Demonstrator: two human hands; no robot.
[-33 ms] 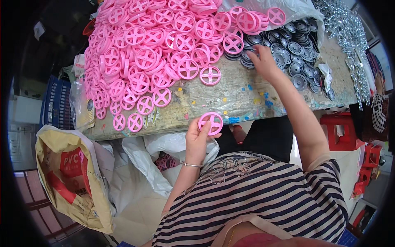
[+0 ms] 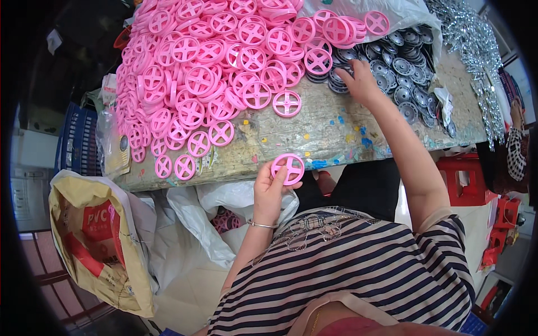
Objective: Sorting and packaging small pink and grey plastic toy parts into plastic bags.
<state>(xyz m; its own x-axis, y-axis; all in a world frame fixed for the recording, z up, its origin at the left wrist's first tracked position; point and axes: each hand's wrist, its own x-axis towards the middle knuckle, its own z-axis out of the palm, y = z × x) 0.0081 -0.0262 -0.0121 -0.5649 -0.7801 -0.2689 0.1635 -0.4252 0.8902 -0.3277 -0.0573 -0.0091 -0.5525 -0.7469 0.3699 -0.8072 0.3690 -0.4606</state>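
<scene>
My left hand (image 2: pixel 268 193) grips a pink plastic wheel (image 2: pixel 291 162) with four spokes, just past the table's near edge. The thumb lies across its face. My right hand (image 2: pixel 363 84) reaches over a heap of dark grey plastic wheel discs (image 2: pixel 404 66) on the right of the table. Its thumb and fingers are spread apart above the discs at the heap's left side; no disc shows between them. A large pile of pink wheels (image 2: pixel 199 81) covers the left and middle of the table. One pink wheel (image 2: pixel 287 103) lies flat at the pile's near edge.
The worn table (image 2: pixel 246 162) has coloured specks stuck on it. White plastic sheeting (image 2: pixel 392 12) lies behind the dark discs, with silver tinsel (image 2: pixel 471 61) at far right. A paper sack (image 2: pixel 140 263) and a white bag (image 2: pixel 196 224) stand below left; a red stool (image 2: pixel 476 179) stands right.
</scene>
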